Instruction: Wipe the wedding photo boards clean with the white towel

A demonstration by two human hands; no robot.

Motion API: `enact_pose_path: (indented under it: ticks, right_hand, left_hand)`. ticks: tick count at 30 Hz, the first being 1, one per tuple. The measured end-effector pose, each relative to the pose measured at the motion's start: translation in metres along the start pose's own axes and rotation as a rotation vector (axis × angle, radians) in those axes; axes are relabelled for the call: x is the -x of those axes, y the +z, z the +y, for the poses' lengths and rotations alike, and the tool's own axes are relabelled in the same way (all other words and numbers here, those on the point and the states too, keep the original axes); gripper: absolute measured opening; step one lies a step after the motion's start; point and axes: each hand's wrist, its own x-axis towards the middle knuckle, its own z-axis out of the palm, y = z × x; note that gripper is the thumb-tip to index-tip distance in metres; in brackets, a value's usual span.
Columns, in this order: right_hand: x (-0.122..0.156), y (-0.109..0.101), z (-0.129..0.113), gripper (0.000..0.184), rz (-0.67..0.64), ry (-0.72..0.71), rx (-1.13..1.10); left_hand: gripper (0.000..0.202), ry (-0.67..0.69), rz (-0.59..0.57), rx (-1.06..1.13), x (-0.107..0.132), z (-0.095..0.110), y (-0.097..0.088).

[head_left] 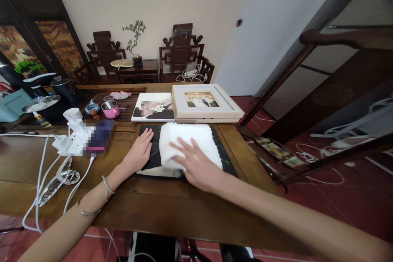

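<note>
A folded white towel (186, 139) lies on a black, dark-patterned panel (229, 166) on the wooden table. My right hand (196, 163) rests on top of the towel with its fingers spread over it. My left hand (139, 151) lies flat at the left edge of the panel, fingers stretched out and holding nothing. Under the towel's near left side, a pale strip (156, 171) shows along the panel's front edge; I cannot tell what it is. The towel and my right hand hide the panel's middle.
Behind the panel are a photo print (153, 107) and a white framed picture (211, 104). To the left lie a power strip (78, 139) with white cables, a clear hair claw (58, 182) and a pink cup (110, 109). A wooden chair (307, 102) stands right.
</note>
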Motion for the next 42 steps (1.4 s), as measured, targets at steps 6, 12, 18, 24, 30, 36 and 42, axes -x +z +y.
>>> enact_pose_path:
  ticks: [6, 12, 18, 24, 30, 36, 42]
  right_hand:
    - [0.042, 0.007, -0.046, 0.051, -0.023, -0.172, -0.101]
    - [-0.007, -0.008, -0.009, 0.061, -0.057, -0.028, -0.048]
    - [-0.059, -0.01, 0.025, 0.066, 0.016, -0.007, -0.022]
    - [-0.023, -0.003, -0.003, 0.059, -0.013, -0.01, 0.004]
    - [0.049, 0.014, -0.049, 0.037, 0.02, -0.171, -0.068]
    - [0.04, 0.003, -0.029, 0.052, -0.045, -0.11, -0.081]
    - [-0.017, -0.011, 0.016, 0.065, -0.036, 0.105, 0.056]
  left_hand:
    - [0.048, -0.006, -0.008, -0.009, 0.0, 0.003, 0.0]
    - [0.049, -0.027, -0.016, -0.01, 0.0, 0.003, -0.001]
    - [0.05, -0.001, -0.025, 0.005, 0.0, 0.004, -0.002]
    - [0.049, -0.005, -0.009, 0.007, 0.0, 0.001, -0.001]
    - [0.048, -0.01, -0.007, 0.006, 0.001, 0.002, 0.0]
    - [0.048, -0.012, -0.019, -0.002, 0.0, 0.003, -0.002]
    - [0.048, -0.014, 0.01, 0.027, 0.001, 0.002, 0.0]
